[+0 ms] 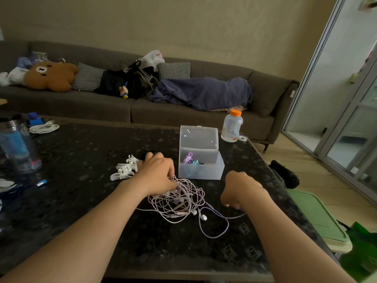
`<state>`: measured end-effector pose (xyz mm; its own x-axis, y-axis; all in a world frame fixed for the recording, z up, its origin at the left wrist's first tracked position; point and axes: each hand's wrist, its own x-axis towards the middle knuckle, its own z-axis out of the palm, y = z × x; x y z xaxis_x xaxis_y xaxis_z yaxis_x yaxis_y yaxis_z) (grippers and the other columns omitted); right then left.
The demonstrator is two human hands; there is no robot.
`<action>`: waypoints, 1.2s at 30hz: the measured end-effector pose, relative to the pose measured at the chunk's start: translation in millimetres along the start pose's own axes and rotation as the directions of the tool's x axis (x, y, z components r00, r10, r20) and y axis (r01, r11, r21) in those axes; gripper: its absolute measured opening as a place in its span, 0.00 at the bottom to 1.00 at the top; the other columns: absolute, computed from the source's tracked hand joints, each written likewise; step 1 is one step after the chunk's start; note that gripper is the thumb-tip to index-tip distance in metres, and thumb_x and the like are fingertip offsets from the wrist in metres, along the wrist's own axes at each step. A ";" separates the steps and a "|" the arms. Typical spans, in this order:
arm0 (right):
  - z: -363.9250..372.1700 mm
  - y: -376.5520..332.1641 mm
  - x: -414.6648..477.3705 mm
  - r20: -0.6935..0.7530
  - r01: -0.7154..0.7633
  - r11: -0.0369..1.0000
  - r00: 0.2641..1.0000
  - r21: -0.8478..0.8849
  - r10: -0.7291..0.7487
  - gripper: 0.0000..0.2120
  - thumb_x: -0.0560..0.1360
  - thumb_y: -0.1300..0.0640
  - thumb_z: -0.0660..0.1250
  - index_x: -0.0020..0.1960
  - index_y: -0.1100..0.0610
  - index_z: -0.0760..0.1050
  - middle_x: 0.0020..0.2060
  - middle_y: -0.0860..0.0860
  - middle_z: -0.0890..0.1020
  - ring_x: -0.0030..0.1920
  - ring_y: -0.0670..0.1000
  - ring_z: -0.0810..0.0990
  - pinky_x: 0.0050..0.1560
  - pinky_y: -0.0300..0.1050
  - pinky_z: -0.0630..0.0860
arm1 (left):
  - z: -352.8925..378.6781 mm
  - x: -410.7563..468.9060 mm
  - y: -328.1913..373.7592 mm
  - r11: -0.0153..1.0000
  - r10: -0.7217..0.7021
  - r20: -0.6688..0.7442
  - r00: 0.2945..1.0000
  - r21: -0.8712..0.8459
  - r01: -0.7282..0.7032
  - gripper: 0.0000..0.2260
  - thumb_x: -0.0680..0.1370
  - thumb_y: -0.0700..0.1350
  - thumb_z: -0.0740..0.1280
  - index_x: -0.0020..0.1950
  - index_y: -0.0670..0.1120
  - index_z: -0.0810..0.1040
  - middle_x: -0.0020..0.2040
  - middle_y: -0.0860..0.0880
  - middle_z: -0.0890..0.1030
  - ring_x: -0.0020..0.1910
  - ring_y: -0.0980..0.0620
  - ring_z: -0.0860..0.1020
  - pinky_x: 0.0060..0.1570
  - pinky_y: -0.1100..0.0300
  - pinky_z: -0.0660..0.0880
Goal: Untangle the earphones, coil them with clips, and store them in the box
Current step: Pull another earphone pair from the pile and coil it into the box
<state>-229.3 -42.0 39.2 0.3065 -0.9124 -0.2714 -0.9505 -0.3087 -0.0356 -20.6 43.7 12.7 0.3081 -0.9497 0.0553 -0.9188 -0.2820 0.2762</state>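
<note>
A tangled pile of pale pink and white earphones [181, 203] lies on the dark table [81, 152] in front of me. My left hand [157, 172] rests on the pile's upper left and pinches some of its cords. My right hand [240, 190] is curled to the right of the pile and grips a lilac cord that runs back to the tangle. Several white clips [124, 168] lie just left of my left hand. Behind the pile stands a clear plastic box [201, 171] with its lid up, holding pink and blue coiled earphones.
A bottle with an orange cap [232, 125] stands at the far right corner. A clear tumbler [17, 146] and a coiled white cable [43, 127] are at the left. The table's right edge drops to a green bin [318, 219]. A cluttered sofa [142, 107] lies behind.
</note>
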 end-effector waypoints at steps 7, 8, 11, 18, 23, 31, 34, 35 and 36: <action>26.7 -9.1 30.3 0.123 0.302 0.952 0.948 -0.054 -0.294 0.13 0.82 0.59 0.67 0.66 0.59 0.76 0.58 0.54 0.79 0.58 0.56 0.79 0.56 0.47 0.79 | 14.7 11.0 -4.2 0.980 0.112 0.156 0.981 -0.182 -0.083 0.16 0.81 0.42 0.66 0.68 0.55 0.75 0.64 0.55 0.78 0.62 0.55 0.77 0.62 0.57 0.76; 29.4 -9.8 35.3 0.110 0.334 0.942 0.938 -0.022 -0.329 0.12 0.82 0.58 0.68 0.65 0.59 0.78 0.57 0.53 0.80 0.56 0.54 0.80 0.54 0.46 0.80 | 16.2 12.2 -4.9 0.980 0.105 0.162 0.981 -0.182 -0.075 0.16 0.82 0.42 0.66 0.68 0.54 0.76 0.62 0.54 0.79 0.60 0.55 0.77 0.60 0.58 0.77; 35.9 -13.4 44.0 0.074 0.389 0.921 0.918 0.018 -0.389 0.12 0.79 0.56 0.72 0.62 0.57 0.80 0.57 0.53 0.82 0.56 0.54 0.81 0.59 0.49 0.82 | 18.0 15.7 -8.3 0.989 0.088 0.169 0.982 -0.135 -0.065 0.13 0.81 0.46 0.70 0.66 0.54 0.77 0.57 0.55 0.79 0.52 0.57 0.78 0.54 0.58 0.77; 32.9 -11.1 49.6 0.005 0.364 0.913 0.929 0.186 -0.371 0.08 0.80 0.54 0.71 0.45 0.57 0.77 0.42 0.55 0.83 0.42 0.51 0.82 0.48 0.43 0.81 | 10.1 9.5 -7.5 1.000 0.020 0.229 0.973 0.017 -0.025 0.18 0.76 0.51 0.77 0.63 0.57 0.76 0.56 0.55 0.74 0.53 0.54 0.76 0.55 0.54 0.78; 24.2 -8.7 40.4 -0.120 0.381 0.884 0.924 0.269 -0.362 0.10 0.85 0.57 0.63 0.49 0.59 0.80 0.44 0.52 0.82 0.44 0.50 0.83 0.39 0.33 0.73 | 2.3 2.0 -11.2 0.997 -0.021 0.267 0.964 0.075 0.001 0.28 0.72 0.61 0.78 0.71 0.60 0.77 0.69 0.53 0.76 0.63 0.51 0.77 0.63 0.47 0.78; -3.7 -19.8 9.7 -0.368 0.455 0.721 0.884 0.523 -0.290 0.08 0.85 0.53 0.63 0.53 0.56 0.78 0.47 0.51 0.82 0.44 0.47 0.81 0.41 0.37 0.75 | -7.0 -9.4 -11.2 0.995 -0.089 0.170 0.981 0.066 0.079 0.35 0.73 0.63 0.75 0.76 0.56 0.68 0.71 0.50 0.72 0.66 0.46 0.76 0.64 0.45 0.78; -7.4 -18.6 6.4 -0.414 0.468 0.713 0.870 0.522 -0.268 0.06 0.85 0.53 0.64 0.53 0.51 0.80 0.44 0.46 0.82 0.41 0.46 0.80 0.45 0.41 0.78 | -11.6 -12.1 -12.0 0.993 -0.118 0.071 0.990 0.007 0.118 0.44 0.72 0.62 0.77 0.81 0.50 0.58 0.74 0.47 0.68 0.67 0.44 0.76 0.63 0.46 0.78; -7.6 -17.2 6.5 -0.408 0.445 0.754 0.877 0.484 -0.255 0.07 0.85 0.54 0.64 0.51 0.49 0.80 0.44 0.44 0.81 0.44 0.47 0.80 0.53 0.48 0.79 | -13.0 -13.0 -13.1 0.992 -0.120 0.073 0.990 -0.021 0.122 0.51 0.72 0.60 0.78 0.85 0.50 0.49 0.75 0.45 0.67 0.67 0.44 0.76 0.62 0.46 0.79; -8.1 -16.3 5.1 -0.399 0.405 0.815 0.886 0.414 -0.238 0.09 0.85 0.55 0.63 0.50 0.47 0.80 0.46 0.43 0.81 0.48 0.49 0.80 0.61 0.55 0.76 | -14.7 -15.0 -13.7 0.990 -0.123 0.086 0.989 -0.054 0.128 0.57 0.72 0.57 0.78 0.85 0.52 0.39 0.75 0.44 0.68 0.65 0.44 0.78 0.61 0.47 0.80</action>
<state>-211.9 -43.8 46.1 0.5179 -0.8419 0.1518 -0.6716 -0.5101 -0.5373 -9.0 63.8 22.3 0.3969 -0.9158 -0.0616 -0.8571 -0.3938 0.3320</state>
